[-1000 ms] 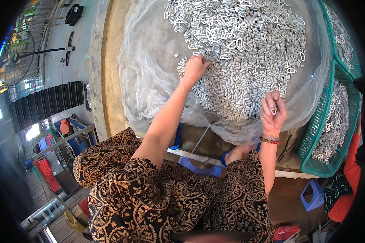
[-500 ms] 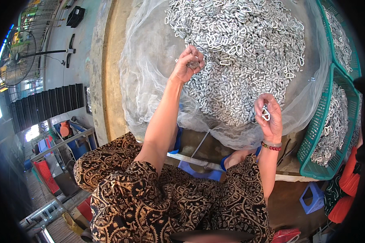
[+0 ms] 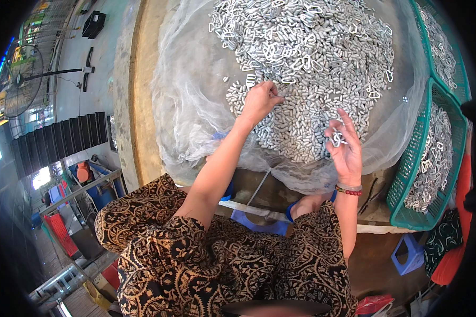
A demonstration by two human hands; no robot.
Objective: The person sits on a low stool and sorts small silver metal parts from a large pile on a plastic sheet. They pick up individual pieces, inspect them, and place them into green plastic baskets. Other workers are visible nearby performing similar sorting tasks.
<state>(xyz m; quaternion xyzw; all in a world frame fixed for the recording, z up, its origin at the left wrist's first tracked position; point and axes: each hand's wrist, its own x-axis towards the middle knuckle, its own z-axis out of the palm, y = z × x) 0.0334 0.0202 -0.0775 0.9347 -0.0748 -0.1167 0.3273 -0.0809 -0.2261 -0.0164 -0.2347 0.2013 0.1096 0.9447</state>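
Observation:
A wide heap of small silver metal pieces (image 3: pixel 296 119), short rounded slugs mixed with open frame-shaped links, lies on a sheet of clear netting. My left hand (image 3: pixel 260 101) is palm down over the heap's left part, its fingers curled and pinched together at the pieces. What they hold, if anything, is hidden. At the heap's right front, my right hand (image 3: pixel 346 156) is turned palm up with fingers partly curled around a few pale metal links (image 3: pixel 337 139). A loose metal link (image 3: pixel 250 80) lies by the heap's left edge, just beyond my left hand.
Translucent netting (image 3: pixel 182 121) bunches up left and in front of the heap. Green plastic baskets (image 3: pixel 404 182) filled with metal links stand at the right, beside another person's red sleeve (image 3: pixel 449 267). A blue plastic stool (image 3: pixel 408 254) is below them. A fan (image 3: pixel 24 79) stands far left.
My left hand has turned palm down and moved right and nearer, onto the heap. A link now lies where it was. My right hand has opened somewhat around its links.

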